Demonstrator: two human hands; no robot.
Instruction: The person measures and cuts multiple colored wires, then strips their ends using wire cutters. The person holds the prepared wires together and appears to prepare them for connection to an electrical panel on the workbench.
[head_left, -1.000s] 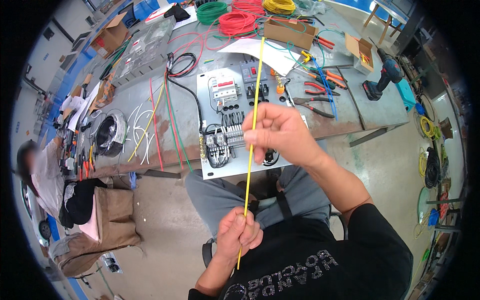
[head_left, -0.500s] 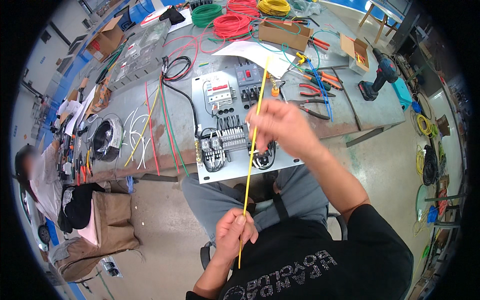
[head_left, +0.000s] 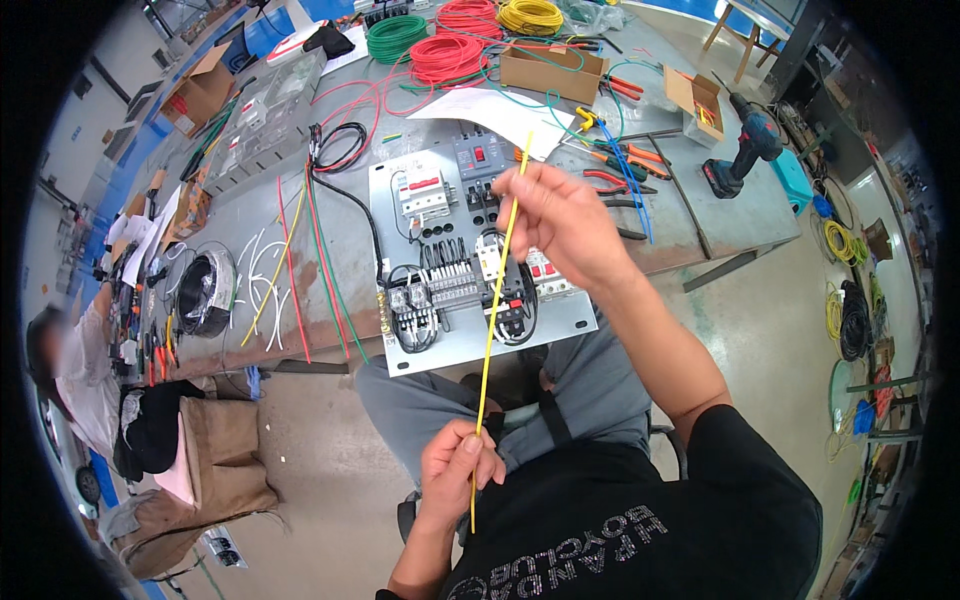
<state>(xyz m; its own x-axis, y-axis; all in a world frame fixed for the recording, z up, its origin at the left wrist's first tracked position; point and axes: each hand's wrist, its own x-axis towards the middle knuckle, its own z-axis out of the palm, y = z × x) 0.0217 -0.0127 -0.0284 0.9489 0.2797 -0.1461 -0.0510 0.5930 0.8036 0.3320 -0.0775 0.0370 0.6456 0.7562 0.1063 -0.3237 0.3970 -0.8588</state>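
A straight length of yellow wire (head_left: pixel 488 358) runs upward from my lap, in front of a grey electrical mounting plate (head_left: pixel 459 348). Low down, my left hand (head_left: pixel 458 468) is closed round the wire, thumb on top, a short end sticking out below. Higher up, my right hand (head_left: pixel 562 222) pinches the same wire between thumb and fingers, with its tip poking out above. Behind them the plate carries a large breaker (head_left: pixel 481 158), a smaller white breaker (head_left: pixel 425 192), a terminal block (head_left: pixel 453 287) and black-wired parts. The plate overhangs the table edge above my knees.
On the metal table (head_left: pixel 262 190) lie green (head_left: pixel 397 38), red (head_left: pixel 447 60) and yellow (head_left: pixel 530 16) wire coils. Pliers (head_left: pixel 606 183), a cordless drill (head_left: pixel 742 150) and an open carton (head_left: pixel 694 105) are at right. Cut wires (head_left: pixel 292 265) lie left; a person sits far left.
My right hand has shifted up along the yellow wire, nearer its top end. My left hand keeps its grip. The whole view has moved slightly.
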